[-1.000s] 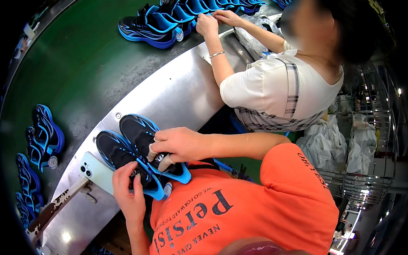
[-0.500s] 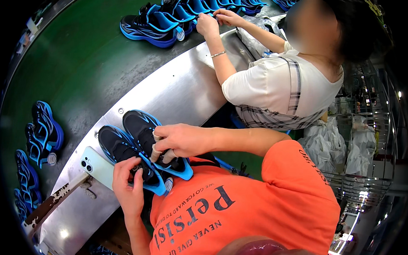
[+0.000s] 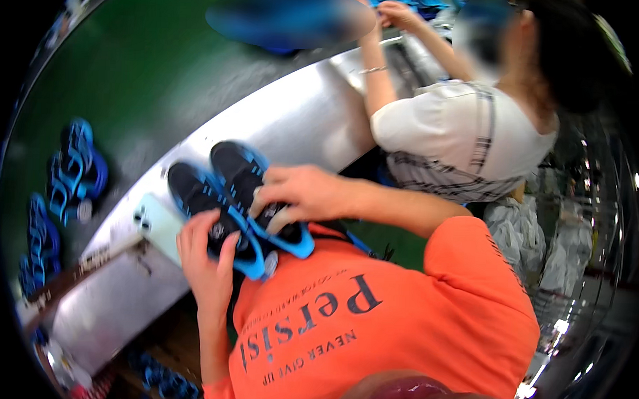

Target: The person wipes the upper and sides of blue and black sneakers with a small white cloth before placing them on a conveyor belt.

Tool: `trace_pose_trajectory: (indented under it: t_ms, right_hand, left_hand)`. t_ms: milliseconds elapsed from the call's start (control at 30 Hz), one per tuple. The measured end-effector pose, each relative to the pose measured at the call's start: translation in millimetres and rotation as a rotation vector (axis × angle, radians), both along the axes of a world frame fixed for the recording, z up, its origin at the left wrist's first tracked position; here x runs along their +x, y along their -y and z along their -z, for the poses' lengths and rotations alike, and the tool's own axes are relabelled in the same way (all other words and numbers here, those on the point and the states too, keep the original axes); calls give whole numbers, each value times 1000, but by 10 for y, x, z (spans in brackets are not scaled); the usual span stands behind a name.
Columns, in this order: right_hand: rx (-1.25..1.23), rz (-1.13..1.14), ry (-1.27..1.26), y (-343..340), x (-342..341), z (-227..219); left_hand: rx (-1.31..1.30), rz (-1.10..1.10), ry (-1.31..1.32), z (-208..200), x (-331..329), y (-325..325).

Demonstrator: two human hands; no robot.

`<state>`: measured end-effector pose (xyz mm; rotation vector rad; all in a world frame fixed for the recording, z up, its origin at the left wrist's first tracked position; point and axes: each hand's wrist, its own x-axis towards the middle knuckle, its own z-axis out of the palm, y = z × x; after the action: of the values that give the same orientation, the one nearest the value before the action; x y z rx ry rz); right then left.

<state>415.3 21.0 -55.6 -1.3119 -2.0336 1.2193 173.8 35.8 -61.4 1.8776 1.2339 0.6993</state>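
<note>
Side by side at the metal table edge in front of me lie two black sneakers with bright blue trim, the left sneaker (image 3: 196,189) and the right sneaker (image 3: 237,170), heels toward my body. My left hand (image 3: 206,250) rests at the left sneaker's collar, thumb spread apart from the fingers. Over the right sneaker's laces and opening, my right hand (image 3: 296,196) curls its fingers, with pale coverings on some of them. The fingertips of the right hand are partly hidden in the shoe.
A pale green phone (image 3: 160,225) lies beside the left sneaker on the metal table (image 3: 287,117). More blue-black shoes (image 3: 78,166) stand on the green belt (image 3: 144,88). A co-worker in a white top (image 3: 442,119) sits at the right. Plastic bags (image 3: 512,227) hang on a rack behind.
The view has shifted, so the scene sits higher and slightly to the right, with blur. My left thumb has parted from the fingers. My right hand stays on the right sneaker.
</note>
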Motion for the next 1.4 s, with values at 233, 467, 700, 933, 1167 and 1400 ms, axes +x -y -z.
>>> trace_pose_trajectory:
  t_ms: [233,467,700,933,1167,1400]
  right_hand:
    - [27,76,122,52,-157,27]
    - [-51,-120,73,-68,-30,33]
    - [90,-36,20,-14,-67,75]
    - [-109,63,221,23,-219,-15]
    - [37,-104,-3,-97,-76,148]
    - [88,38,104,12,-121,125]
  left_hand:
    - [-93,4,79,62,-145,7]
    - [-127,-97,66,105,-126,87]
    - [-91,-108,83,134,-104,99]
    - [-56,-95,60,184,-134,62]
    - [-76,-92,60,210,-162,23]
    - [-69,-99,53,217,-156,28]
